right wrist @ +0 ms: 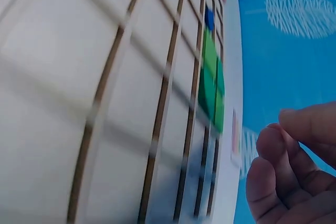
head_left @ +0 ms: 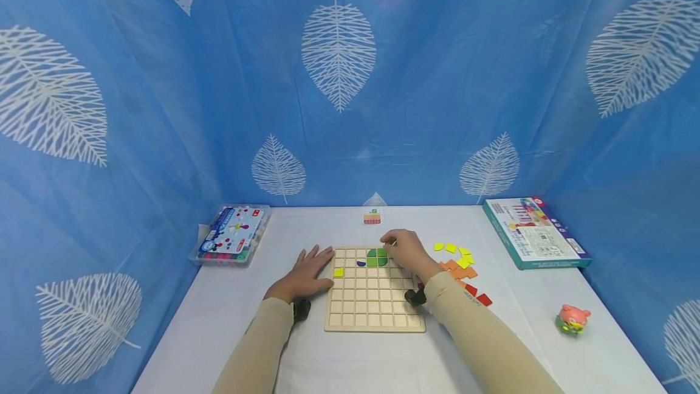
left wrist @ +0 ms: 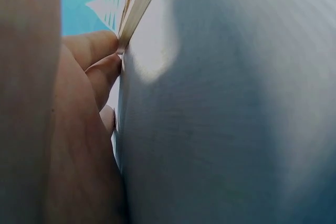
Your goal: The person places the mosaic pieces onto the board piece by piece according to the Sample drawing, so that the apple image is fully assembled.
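A wooden grid board lies on the table before me. Four green pieces form a leaf-like cluster, one green piece among them, near its far edge; a small dark blue piece sits just left. One yellow piece occupies a cell by the left edge. My left hand rests spread along that edge, fingertips against the board's side in the left wrist view. Over the far right part, my right hand has curled fingers, thumb tip meeting the index fingertip; no piece shows between them in the right wrist view.
Right of the board lie loose yellow pieces, orange pieces and red pieces. A small pattern card is behind it. A clear plastic case stands left, a green-sided box and a pink figurine right.
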### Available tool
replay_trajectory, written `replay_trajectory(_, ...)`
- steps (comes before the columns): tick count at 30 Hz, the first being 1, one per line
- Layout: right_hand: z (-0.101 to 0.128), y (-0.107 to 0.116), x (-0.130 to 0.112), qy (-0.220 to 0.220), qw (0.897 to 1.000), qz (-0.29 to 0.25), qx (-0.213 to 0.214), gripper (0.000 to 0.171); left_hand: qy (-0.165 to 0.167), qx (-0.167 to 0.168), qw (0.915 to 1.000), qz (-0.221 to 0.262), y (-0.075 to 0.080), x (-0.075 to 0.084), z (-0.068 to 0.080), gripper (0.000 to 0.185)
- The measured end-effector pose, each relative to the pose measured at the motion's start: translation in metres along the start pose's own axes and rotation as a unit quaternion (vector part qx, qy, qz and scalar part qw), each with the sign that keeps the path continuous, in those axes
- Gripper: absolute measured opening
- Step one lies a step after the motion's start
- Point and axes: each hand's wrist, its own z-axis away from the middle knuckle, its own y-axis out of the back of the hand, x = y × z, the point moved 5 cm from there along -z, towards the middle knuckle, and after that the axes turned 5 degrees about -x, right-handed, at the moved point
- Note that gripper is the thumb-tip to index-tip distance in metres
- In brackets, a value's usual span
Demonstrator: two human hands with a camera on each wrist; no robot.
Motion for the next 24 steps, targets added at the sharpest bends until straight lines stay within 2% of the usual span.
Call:
replay_trajectory(12,0.021,0.043,0.046,-0.036,0.999,0.01,0.007,0.022,0.005,-0.011,0.9999,0.006,-0.001,0.003,0.002,0.082)
replay_trajectory(16,0.028,0.055,0.06,-0.049,0.998,0.032,0.009,0.021,0.011,-0.014,0.9998,0.004,-0.002,0.003,0.002,0.082)
replay_trajectory(24,0.043,0.081,0.089,-0.096,0.994,0.043,0.011,0.021,0.015,-0.01,0.9998,0.004,0.001,0.006,0.003,0.082)
